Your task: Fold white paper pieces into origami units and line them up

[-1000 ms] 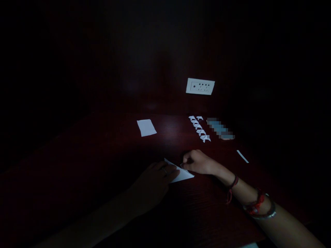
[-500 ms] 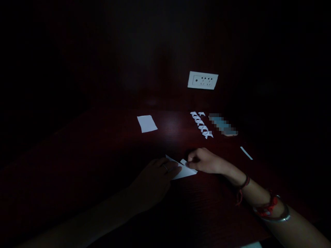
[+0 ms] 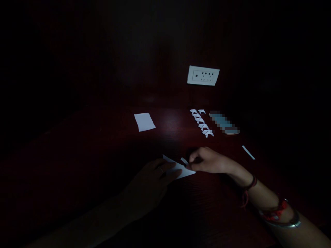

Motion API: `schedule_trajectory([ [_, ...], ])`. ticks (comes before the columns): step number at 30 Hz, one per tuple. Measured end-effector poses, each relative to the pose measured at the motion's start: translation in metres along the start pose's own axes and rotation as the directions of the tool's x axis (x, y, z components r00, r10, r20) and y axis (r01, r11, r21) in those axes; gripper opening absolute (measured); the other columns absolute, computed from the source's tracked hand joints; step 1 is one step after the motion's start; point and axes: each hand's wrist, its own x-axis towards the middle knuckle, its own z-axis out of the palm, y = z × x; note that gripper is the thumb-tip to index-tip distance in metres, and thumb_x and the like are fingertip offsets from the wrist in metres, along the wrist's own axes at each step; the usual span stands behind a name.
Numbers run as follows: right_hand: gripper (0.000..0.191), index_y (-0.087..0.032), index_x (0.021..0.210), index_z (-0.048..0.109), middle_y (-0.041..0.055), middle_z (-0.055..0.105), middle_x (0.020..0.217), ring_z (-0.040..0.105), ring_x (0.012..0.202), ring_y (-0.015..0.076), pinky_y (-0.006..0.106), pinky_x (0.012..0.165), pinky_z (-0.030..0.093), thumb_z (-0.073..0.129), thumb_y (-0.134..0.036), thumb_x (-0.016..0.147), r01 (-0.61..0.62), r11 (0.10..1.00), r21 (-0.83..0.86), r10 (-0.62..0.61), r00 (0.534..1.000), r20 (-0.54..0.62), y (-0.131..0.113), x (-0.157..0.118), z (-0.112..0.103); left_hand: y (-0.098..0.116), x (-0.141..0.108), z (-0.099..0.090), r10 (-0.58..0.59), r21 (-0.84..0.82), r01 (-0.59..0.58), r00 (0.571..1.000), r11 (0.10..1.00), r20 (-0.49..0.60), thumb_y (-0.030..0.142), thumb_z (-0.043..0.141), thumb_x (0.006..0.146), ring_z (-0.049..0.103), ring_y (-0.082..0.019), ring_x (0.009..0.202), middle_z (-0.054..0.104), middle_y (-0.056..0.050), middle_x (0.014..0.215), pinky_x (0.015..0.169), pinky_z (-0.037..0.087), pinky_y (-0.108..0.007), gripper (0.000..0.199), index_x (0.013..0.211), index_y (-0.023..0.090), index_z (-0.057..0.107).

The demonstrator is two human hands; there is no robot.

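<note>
A white sheet of paper (image 3: 184, 173), folded into a triangle, lies on the dark red table in front of me. My left hand (image 3: 157, 175), with a ring on one finger, presses it down with outstretched fingers slightly apart. At the paper's right end, my right hand (image 3: 204, 160) has thumb and forefinger pinched on its edge, the other fingers curled in. A narrow strip of the paper (image 3: 184, 161) sticks up past the fold beside that pinch. Whether the strip is still joined to the triangle is hard to tell.
A stack or sheet of white paper (image 3: 144, 122) lies farther back. Several small folded paper pieces (image 3: 199, 120) form a row, with a blurred phone (image 3: 223, 123) to their right. One loose paper strip (image 3: 248, 152) rests at the right. A socket plate (image 3: 203, 75) is on the back wall.
The right fingertips have shifted slightly along the paper's edge, and the strip looks narrower and more raised. The left hand stays on the paper. The view has moved a little.
</note>
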Motion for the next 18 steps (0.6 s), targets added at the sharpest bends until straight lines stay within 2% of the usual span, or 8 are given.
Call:
schedule_trajectory([
  [8, 0.013, -0.014, 0.063, 0.06, -0.0026, 0.051, 0.058, 0.043, 0.054, 0.007, 0.019, 0.051, 0.03, 0.051, -0.022, 0.064, -0.066, 0.995, -0.077, 0.061, 0.996, -0.064, -0.002, 0.004, 0.002, 0.001, 0.001, -0.002, 0.031, 0.024, -0.03, 0.999, 0.999, -0.037, 0.01, 0.043, 0.075, 0.036, -0.023, 0.104, 0.045, -0.002, 0.119, 0.087, 0.033, -0.039, 0.042, 0.116, 0.022, 0.044],
  [14, 0.022, -0.013, 0.065, 0.061, -0.0028, 0.049, 0.055, 0.04, 0.051, 0.0064, 0.018, 0.048, 0.029, 0.049, -0.031, 0.069, -0.013, 0.998, -0.058, 0.015, 0.999, 0.041, -0.003, 0.002, -0.005, -0.002, -0.001, 0.006, 0.023, 0.041, -0.021, 0.999, 0.999, -0.047, 0.01, 0.042, 0.076, 0.035, -0.023, 0.107, 0.042, 0.0, 0.122, 0.089, 0.03, -0.04, 0.046, 0.12, 0.024, 0.039],
  [18, 0.017, -0.013, 0.067, 0.061, -0.002, 0.053, 0.061, 0.044, 0.054, 0.0067, 0.018, 0.051, 0.031, 0.049, -0.025, 0.069, -0.037, 0.997, -0.066, 0.038, 0.999, 0.013, -0.002, 0.003, -0.003, -0.003, -0.001, 0.01, -0.001, 0.012, 0.002, 0.999, 1.0, -0.044, 0.01, 0.042, 0.076, 0.033, -0.023, 0.109, 0.039, 0.0, 0.125, 0.089, 0.031, -0.039, 0.047, 0.12, 0.025, 0.038],
])
